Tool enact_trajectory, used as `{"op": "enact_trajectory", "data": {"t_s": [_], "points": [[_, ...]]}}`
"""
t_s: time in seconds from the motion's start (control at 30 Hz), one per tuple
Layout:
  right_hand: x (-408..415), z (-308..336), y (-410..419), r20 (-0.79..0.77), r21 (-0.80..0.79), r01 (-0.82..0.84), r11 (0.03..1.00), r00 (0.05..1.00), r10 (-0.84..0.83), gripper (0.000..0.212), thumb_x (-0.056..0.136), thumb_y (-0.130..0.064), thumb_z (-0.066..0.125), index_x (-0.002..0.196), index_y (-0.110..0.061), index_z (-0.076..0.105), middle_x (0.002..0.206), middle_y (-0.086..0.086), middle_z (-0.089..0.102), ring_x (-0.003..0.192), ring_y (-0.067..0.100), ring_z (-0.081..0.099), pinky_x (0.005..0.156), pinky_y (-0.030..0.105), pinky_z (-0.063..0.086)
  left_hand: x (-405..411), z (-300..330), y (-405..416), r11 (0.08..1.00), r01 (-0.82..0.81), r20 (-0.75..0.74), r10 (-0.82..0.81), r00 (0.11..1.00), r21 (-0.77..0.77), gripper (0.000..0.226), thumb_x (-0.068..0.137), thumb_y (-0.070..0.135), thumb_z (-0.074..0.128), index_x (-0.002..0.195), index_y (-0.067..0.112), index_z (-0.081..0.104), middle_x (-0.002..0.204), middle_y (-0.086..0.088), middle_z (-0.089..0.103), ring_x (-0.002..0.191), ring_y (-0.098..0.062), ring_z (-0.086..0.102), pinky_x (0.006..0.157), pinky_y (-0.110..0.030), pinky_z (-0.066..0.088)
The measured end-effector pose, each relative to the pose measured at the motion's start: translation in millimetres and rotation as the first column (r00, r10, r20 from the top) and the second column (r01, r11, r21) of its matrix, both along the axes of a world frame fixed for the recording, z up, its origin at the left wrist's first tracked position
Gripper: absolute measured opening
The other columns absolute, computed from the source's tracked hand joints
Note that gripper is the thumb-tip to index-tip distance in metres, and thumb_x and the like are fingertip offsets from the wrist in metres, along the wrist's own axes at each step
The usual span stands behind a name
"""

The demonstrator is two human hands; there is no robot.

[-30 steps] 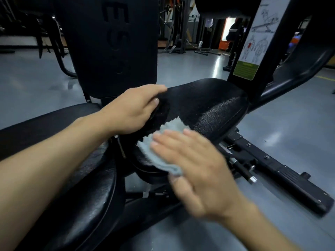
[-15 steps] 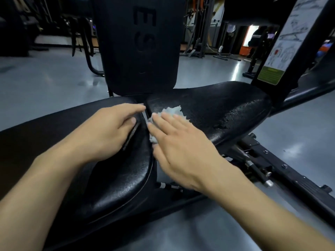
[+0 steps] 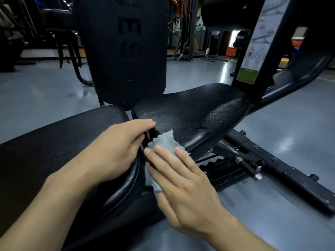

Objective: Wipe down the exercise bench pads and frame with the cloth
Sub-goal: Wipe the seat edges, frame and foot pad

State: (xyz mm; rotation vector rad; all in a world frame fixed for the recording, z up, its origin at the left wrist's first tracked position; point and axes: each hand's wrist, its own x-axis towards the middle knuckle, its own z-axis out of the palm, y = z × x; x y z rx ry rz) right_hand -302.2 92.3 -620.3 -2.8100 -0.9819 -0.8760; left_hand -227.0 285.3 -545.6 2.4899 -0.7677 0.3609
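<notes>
- At centre frame, a pale cloth is pressed against the seat pad edge by the flat, straight-fingered right hand.
- Just left, the long pad end is gripped by the curled left hand.

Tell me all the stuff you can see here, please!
seat pad: one, black, centre, worn and cracked
long pad: one, black, left of the seat pad
upright pad: one, black, behind both pads
cloth: one, pale blue-grey, on the seat pad's near edge
frame: black metal, right, low by the floor
instruction sticker: one, white and green, on the right post
floor: grey, shiny
left hand: grips the long pad's end
right hand: fingers straight, pressing the cloth
</notes>
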Motion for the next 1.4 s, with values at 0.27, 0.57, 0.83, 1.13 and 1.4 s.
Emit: {"op": "enact_trajectory", "data": {"t_s": [0.27,0.57,0.83,1.13,1.4], "points": [[-23.8,-23.1,-15.4,-0.038,0.293,-0.074,0.953,0.995,0.089,0.032,0.096,-0.030,0.048,0.115,-0.021,0.073,0.120,-0.005,0.071,0.119,0.013,0.062,0.109,0.032,0.042,-8.1,-0.6,-15.2,0.998,0.068,0.043,-0.069,0.997,0.018,0.041,0.103,0.024,0.051,0.141,0.037,0.059,0.146,0.029,0.049,0.138,0.009,0.041,0.112,-0.005,0.025],[-17.1,2.1,-100.6,-0.627,0.616,0.745,-0.257,0.661,0.413,0.031,0.104,-0.022,0.048,0.093,-0.007,0.072,0.084,0.012,0.077,0.070,0.021,0.073,0.068,0.036,0.053,-9.4,-4.8,-26.5,0.994,0.094,0.044,-0.096,0.994,0.054,0.044,0.101,0.028,0.052,0.143,0.043,0.055,0.149,0.036,0.041,0.142,0.014,0.032,0.118,-0.014,0.024],[72.4,85.3,-141.8,-0.274,0.953,0.256,-0.160,0.957,-0.099,0.040,0.107,-0.044,0.036,0.125,-0.022,0.064,0.114,-0.005,0.066,0.100,0.009,0.055,0.091,0.029,0.040,-7.4,-4.2,-23.9,0.994,0.108,0.014,-0.109,0.994,0.027,0.046,0.101,0.023,0.055,0.141,0.046,0.056,0.141,0.046,0.041,0.137,0.022,0.029,0.118,-0.017,0.026],[15.2,-14.3,4.1,-0.048,0.939,0.049,0.340,0.999,-0.013,0.053,0.108,-0.025,0.028,0.160,-0.018,0.022,0.171,-0.011,0.003,0.156,0.007,-0.007,0.127,0.029,-0.001,-6.2,-1.1,-25.2,0.995,0.078,0.045,-0.080,0.996,0.060,0.046,0.100,0.025,0.058,0.137,0.052,0.056,0.115,0.066,0.028,0.128,0.033,0.020,0.110,-0.005,0.028],[65.1,12.3,-39.9,-0.224,0.971,0.234,0.052,0.963,-0.151,0.059,0.109,-0.037,0.024,0.163,-0.019,0.013,0.170,-0.014,0.001,0.153,-0.006,-0.004,0.129,0.035,0.001,-10.3,-2.6,-26.1,0.992,0.088,-0.001,-0.089,0.996,0.091,0.048,0.105,0.025,0.049,0.146,0.051,0.046,0.130,0.058,0.021,0.137,0.025,0.016,0.117,-0.018,0.028]]}}
